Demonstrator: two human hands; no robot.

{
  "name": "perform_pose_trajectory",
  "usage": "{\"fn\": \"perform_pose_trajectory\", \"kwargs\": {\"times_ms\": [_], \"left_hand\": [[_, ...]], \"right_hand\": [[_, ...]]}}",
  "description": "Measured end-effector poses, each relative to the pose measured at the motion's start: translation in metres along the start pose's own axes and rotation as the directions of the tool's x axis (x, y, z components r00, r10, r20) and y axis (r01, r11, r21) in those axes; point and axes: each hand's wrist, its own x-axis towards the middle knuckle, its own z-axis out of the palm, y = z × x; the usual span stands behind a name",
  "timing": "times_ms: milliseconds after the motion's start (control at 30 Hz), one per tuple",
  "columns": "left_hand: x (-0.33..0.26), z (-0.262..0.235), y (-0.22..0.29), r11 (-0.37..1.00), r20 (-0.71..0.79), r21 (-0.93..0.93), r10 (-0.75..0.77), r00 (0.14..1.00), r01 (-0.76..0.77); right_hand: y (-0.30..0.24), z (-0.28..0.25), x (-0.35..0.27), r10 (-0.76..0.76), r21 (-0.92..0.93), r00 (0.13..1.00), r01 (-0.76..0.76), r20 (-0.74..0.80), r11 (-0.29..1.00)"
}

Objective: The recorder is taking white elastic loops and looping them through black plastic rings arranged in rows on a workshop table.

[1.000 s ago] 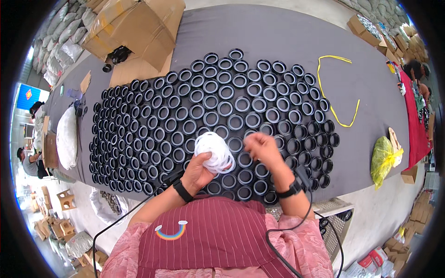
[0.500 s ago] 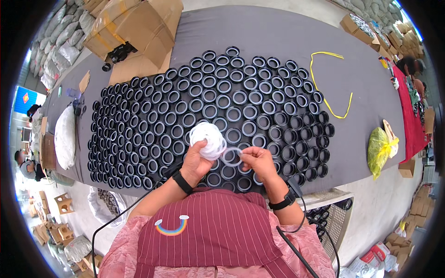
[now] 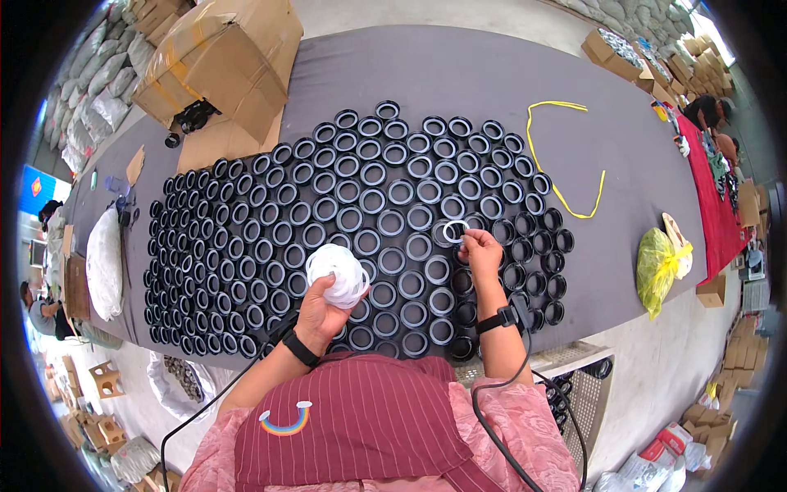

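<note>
My left hand [image 3: 322,312] is closed around a loose stack of thin white translucent rings [image 3: 336,272], held above the near middle of the table. Between the fingertips of my right hand [image 3: 482,249] is a single white ring [image 3: 455,231], over one of the black cups on the right side. Many short round black cups [image 3: 395,154] stand close together in rows across the table. Most have a pale grey ring inside the rim, while several at the right, such as a dark cup [image 3: 525,223], look black all through.
An opened cardboard box [image 3: 221,74] stands at the far left. A white sack [image 3: 105,261] lies at the left edge. To the right are a bent yellow strap [image 3: 533,156] and a yellow plastic bag [image 3: 656,271]. A perforated crate [image 3: 586,394] with black parts sits below the table edge.
My right hand has moved away from the stack, up and to the right, carrying one white ring. My left hand with the stack has shifted slightly left and nearer.
</note>
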Motion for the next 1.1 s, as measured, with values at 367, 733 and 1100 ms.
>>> {"fn": "perform_pose_trajectory", "kwargs": {"times_ms": [367,733,1100], "left_hand": [[0.002,0.001,-0.001,1.000,-0.025,0.007,-0.006,1.000,0.006],[-0.001,0.004,-0.005,0.997,0.033,0.046,-0.059,0.998,0.057],[0.005,0.001,-0.013,0.997,0.148,0.070,-0.051,0.988,0.041]], "right_hand": [[0.022,0.022,0.018,0.004,-0.318,1.000,-0.008,-0.015,0.948],[0.007,0.023,0.011,-0.301,-0.708,0.948,0.285,0.106,0.646],[-0.054,0.080,-0.127,0.214,-0.151,0.787,-0.155,0.579,0.976]]}}
